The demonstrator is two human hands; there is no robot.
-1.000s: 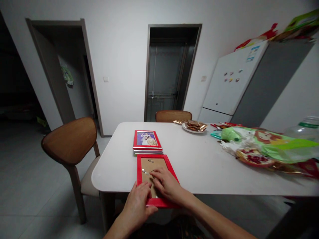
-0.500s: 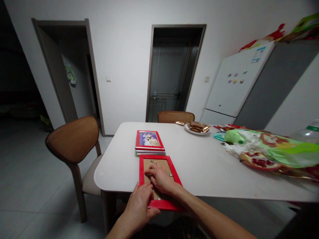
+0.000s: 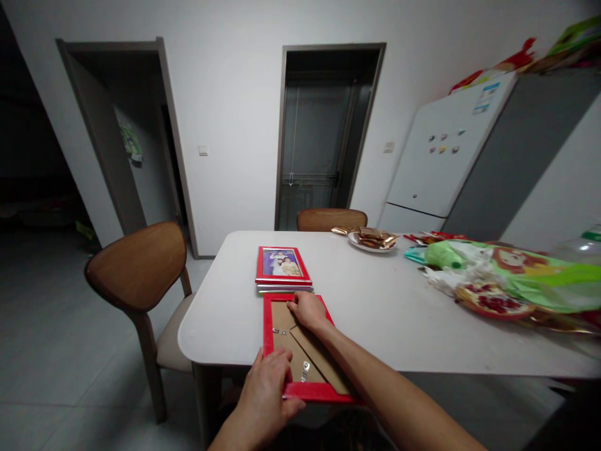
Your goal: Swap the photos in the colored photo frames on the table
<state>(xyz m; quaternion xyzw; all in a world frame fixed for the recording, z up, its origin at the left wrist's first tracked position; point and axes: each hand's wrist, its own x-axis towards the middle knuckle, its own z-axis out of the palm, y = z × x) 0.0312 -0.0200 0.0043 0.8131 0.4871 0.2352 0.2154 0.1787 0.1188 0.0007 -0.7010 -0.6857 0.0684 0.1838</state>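
A red picture frame (image 3: pixel 268 326) lies back side up at the table's near edge, with its brown backing board (image 3: pixel 282 341), a stand flap and small metal clips showing. My left hand (image 3: pixel 267 385) grips the frame's lower left corner, thumb at the near edge. At the top of the backing, my right hand (image 3: pixel 307 310) has its fingers pinched together; what they hold, if anything, is hidden. Just beyond lies a stack of frames, the top one a red frame with a photo (image 3: pixel 282 263) facing up.
The white table (image 3: pixel 375 313) also bears a plate of gold-wrapped packets (image 3: pixel 373 240), a green plastic bag (image 3: pixel 539 282) and a cut pomegranate (image 3: pixel 495 302) at right. Wooden chairs stand at the left (image 3: pixel 141 266) and the far side (image 3: pixel 332 219). A fridge (image 3: pixel 436 150) stands behind.
My right hand has moved from the middle of the backing up to its top edge, uncovering the stand flap and clips. My left hand stays at the frame's lower left corner.
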